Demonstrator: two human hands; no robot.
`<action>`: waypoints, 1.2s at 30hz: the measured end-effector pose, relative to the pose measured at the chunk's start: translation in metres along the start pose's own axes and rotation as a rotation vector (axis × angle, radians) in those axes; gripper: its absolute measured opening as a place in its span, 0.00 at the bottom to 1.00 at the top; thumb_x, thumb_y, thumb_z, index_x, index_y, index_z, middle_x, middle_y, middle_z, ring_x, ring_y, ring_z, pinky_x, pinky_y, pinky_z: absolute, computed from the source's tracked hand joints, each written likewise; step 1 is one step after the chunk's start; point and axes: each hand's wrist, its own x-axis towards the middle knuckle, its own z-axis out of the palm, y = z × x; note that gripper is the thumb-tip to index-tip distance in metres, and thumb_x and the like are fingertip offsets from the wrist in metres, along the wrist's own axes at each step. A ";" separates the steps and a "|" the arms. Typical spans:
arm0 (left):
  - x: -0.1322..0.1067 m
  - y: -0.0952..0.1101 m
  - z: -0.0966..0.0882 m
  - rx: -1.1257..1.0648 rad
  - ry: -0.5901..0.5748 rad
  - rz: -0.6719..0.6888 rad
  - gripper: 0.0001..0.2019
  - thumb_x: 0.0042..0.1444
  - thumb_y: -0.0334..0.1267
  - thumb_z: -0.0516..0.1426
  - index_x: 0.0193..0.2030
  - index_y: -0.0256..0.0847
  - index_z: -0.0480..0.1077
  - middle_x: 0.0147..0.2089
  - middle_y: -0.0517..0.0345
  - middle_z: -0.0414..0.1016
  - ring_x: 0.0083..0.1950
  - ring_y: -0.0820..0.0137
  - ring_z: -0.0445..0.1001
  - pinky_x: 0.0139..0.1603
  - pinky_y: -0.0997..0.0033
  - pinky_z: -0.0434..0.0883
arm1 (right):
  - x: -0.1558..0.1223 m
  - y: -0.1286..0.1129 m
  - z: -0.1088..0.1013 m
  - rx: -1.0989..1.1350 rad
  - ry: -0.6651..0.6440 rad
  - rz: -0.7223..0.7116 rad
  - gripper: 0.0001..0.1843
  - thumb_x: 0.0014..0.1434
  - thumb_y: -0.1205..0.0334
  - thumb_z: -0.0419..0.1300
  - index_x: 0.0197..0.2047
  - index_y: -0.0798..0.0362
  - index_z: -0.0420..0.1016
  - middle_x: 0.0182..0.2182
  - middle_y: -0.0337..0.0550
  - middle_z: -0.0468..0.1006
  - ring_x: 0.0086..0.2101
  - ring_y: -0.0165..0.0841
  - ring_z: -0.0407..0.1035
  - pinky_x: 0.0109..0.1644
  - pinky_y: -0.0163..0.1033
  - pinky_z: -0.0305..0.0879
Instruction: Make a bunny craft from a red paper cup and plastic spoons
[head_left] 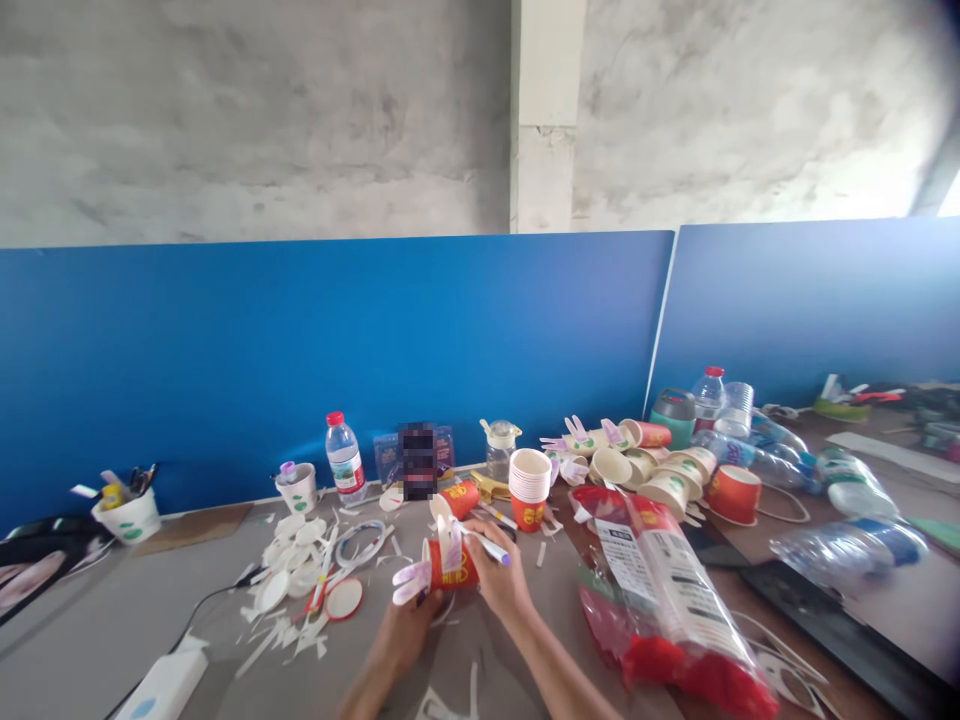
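A red paper cup [454, 566] lies on its side, with white, purple-coloured paper ears [414, 580] sticking out at its rim. My left hand [409, 628] is closed round the cup's lower side; part of its fingers is hidden behind the cup. In my right hand [501, 580] is a white marker with a purple end [491, 547], its tip side close to the upper paper ear [450, 540]. Just beyond lies another red paper cup [459, 499], tipped over. A stack of red paper cups [529, 490] stands upright to the right of it.
Paper discs and scraps [289, 575] lie left, by a utility knife [324, 575]. A water bottle [346, 460] stands at the back. Several eared cups [600, 445] are heaped right, behind a plastic bag of cups [667, 590]. A blue partition [337, 340] borders the table.
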 end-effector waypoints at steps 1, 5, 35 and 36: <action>0.000 0.002 0.000 0.006 -0.007 0.010 0.28 0.50 0.57 0.63 0.52 0.39 0.80 0.55 0.43 0.83 0.61 0.44 0.75 0.69 0.45 0.62 | 0.000 0.000 0.000 0.002 -0.003 -0.001 0.12 0.60 0.57 0.59 0.34 0.52 0.83 0.30 0.46 0.83 0.31 0.37 0.77 0.36 0.36 0.71; -0.003 0.010 0.002 -0.035 -0.007 0.021 0.27 0.49 0.57 0.64 0.50 0.40 0.82 0.54 0.43 0.83 0.60 0.44 0.75 0.69 0.46 0.63 | 0.000 -0.001 0.000 0.017 0.047 -0.007 0.13 0.61 0.55 0.59 0.34 0.52 0.83 0.32 0.47 0.84 0.34 0.38 0.77 0.39 0.37 0.72; -0.005 0.016 0.005 -0.048 0.041 -0.031 0.27 0.45 0.56 0.65 0.45 0.36 0.82 0.48 0.41 0.85 0.55 0.43 0.78 0.63 0.45 0.68 | -0.011 -0.007 0.004 -0.168 -0.023 -0.120 0.15 0.62 0.58 0.55 0.26 0.48 0.78 0.24 0.40 0.81 0.29 0.35 0.73 0.37 0.38 0.63; -0.005 0.015 0.005 -0.044 0.041 -0.025 0.27 0.45 0.55 0.65 0.46 0.36 0.82 0.48 0.40 0.85 0.55 0.43 0.78 0.64 0.45 0.67 | -0.011 -0.007 0.004 -0.167 -0.020 -0.116 0.15 0.62 0.58 0.55 0.26 0.49 0.77 0.24 0.40 0.81 0.28 0.35 0.72 0.36 0.38 0.62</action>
